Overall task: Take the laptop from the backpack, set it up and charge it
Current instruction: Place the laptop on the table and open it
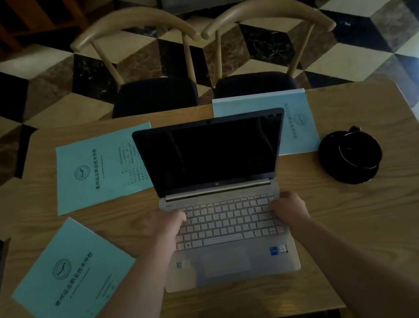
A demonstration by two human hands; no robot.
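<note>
Laptop open mid-tabletop, screen dark. Left hand and right hand curled over the base's side edges, grip uncertain. Risk: sliding the base into the black cup nearby. Blue booklets crowding both sides; no charger or backpack visible.
</note>
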